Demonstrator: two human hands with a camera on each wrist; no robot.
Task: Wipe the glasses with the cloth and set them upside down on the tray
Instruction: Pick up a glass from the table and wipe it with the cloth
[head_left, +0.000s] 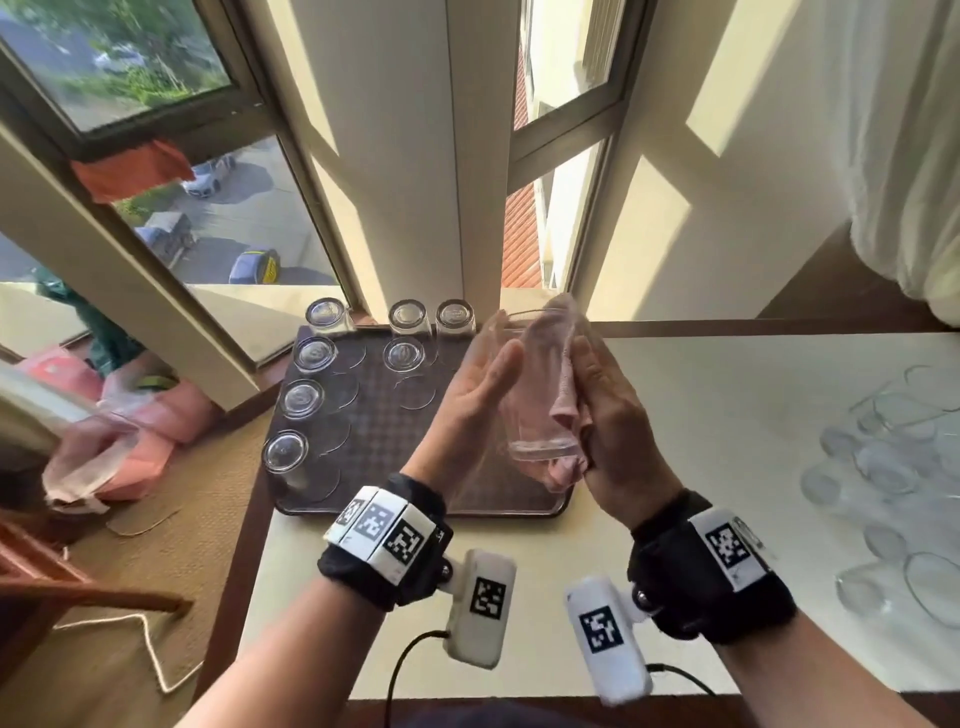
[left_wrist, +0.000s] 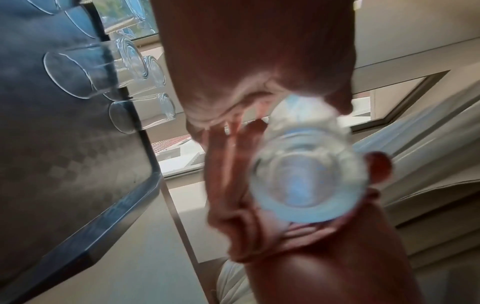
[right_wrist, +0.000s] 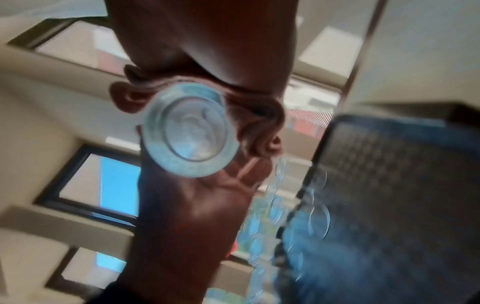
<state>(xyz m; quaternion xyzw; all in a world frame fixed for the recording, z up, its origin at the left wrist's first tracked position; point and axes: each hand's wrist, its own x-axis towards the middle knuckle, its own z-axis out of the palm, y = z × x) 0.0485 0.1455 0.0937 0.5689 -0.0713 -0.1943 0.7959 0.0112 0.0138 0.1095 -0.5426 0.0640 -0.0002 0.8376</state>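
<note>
Your left hand (head_left: 470, 400) cradles the glass (head_left: 535, 384) with straight fingers above the tray (head_left: 415, 512); your right hand (head_left: 618, 421) presses the pink cloth (head_left: 563, 405) against its side

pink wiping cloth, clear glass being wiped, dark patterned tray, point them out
pink wiping cloth (head_left: 563, 400), head view, fold under the right hand's fingers
clear glass (head_left: 540, 447), head view, thick base
dark patterned tray (head_left: 384, 467), head view, bare mat

Unwiped glasses (head_left: 893, 467) blurred, cut off at right.
</note>
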